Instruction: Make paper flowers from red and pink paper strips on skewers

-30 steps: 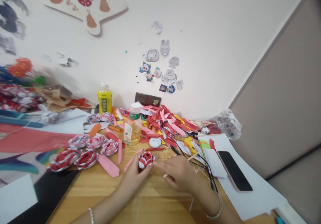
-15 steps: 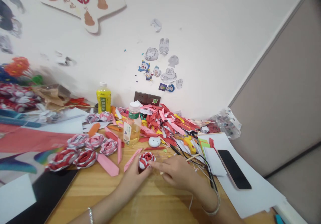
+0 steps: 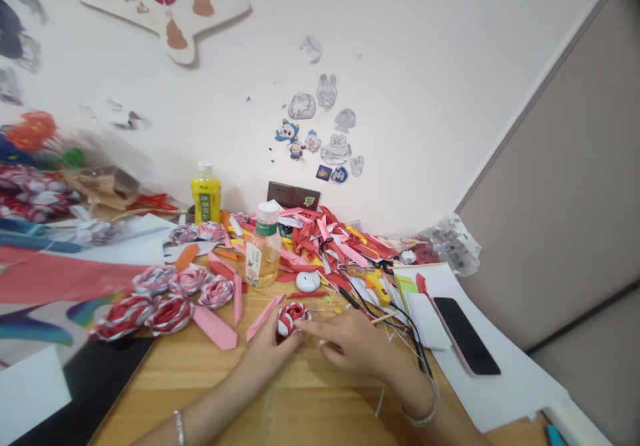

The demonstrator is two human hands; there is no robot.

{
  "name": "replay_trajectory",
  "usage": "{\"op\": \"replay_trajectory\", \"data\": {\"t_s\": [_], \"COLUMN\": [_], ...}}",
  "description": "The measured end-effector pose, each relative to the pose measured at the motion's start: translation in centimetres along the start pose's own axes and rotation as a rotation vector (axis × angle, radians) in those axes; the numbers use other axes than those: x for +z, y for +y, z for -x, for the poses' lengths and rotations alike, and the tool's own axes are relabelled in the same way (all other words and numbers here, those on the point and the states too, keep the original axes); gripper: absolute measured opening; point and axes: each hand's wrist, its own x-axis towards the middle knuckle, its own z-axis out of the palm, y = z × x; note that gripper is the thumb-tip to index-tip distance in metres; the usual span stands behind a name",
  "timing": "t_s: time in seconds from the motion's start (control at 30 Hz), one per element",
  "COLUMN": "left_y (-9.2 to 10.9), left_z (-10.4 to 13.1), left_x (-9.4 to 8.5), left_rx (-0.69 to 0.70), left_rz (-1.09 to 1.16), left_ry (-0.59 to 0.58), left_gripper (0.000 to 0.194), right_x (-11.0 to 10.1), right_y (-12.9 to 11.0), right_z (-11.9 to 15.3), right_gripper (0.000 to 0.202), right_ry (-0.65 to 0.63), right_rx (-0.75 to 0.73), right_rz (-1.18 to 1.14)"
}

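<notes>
Though rose in left hand, strips behind bottle.

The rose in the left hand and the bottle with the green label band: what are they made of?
Rose: probably matte folded paper, judging by its crisp red-and-white layers. Bottle: smooth, clear plastic perhaps, since pale yellow liquid shows through; glass is possible.

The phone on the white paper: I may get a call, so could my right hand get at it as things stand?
Probably yes: the phone lies uncovered to the right of your right hand, with only low black cables and papers between. That hand seems to hold a thin stick, though.
</notes>
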Motion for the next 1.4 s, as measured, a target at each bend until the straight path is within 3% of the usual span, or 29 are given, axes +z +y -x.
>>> {"op": "replay_trajectory", "data": {"t_s": [0.63,0.9,1.0,1.4], "left_y": [0.47,0.49,0.58,0.63], "left_z": [0.23,0.17,0.28,0.25], "left_x": [-0.23,0.06,0.23,0.38], "left_rx": [-0.001,0.017,0.009,-0.015], "left_rz": [-0.079,-0.016,0.05,0.058], "left_ry": [-0.018,-0.006,-0.036,-0.036], "left_gripper": [0.032,0.024,0.029,0.026], "right_x": [-0.23,-0.13,0.12,-0.77], "right_y": [0.01,0.06,0.27,0.23], "right_z": [0.2,0.22,0.32,0.16], "right_gripper": [0.052,0.053,0.054,0.056], "right_ry": [-0.038,-0.003,-0.003,-0.07], "right_rx": [0.006,-0.008,0.0,0.024], "right_rz": [-0.166,-0.117,-0.104,-0.185]}}
